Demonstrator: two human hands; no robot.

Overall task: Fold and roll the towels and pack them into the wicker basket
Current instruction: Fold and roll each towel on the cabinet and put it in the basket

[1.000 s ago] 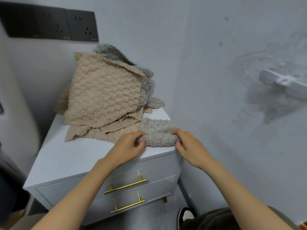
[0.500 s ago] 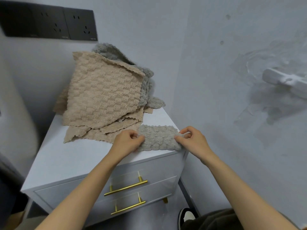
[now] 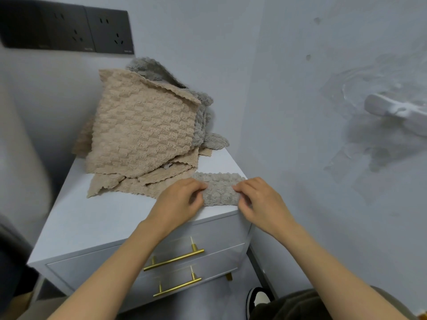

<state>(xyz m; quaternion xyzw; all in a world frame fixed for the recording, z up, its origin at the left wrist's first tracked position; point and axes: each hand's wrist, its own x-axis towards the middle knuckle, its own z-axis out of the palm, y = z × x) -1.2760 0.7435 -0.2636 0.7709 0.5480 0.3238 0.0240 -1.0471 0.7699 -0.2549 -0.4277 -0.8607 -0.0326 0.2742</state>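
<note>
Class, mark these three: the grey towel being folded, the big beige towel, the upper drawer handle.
grey towel [image 3: 219, 189], head view, its middle between the hands
beige towel [image 3: 141, 125], head view, its broad front face
upper drawer handle [image 3: 173, 259], head view, mid-bar

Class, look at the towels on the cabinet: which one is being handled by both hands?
The small grey towel at the cabinet's front right corner, pinched between the left hand and right hand. The other towels lie heaped behind, untouched.

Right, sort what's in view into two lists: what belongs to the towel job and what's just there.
Part of the job:
- grey towel, pinched by the left hand and right hand
- beige towels heaped behind
- grey towels in the heap
No wicker basket shows.

Just there:
- white drawer unit, which the towels lie on
- wall sockets
- shoe
</note>
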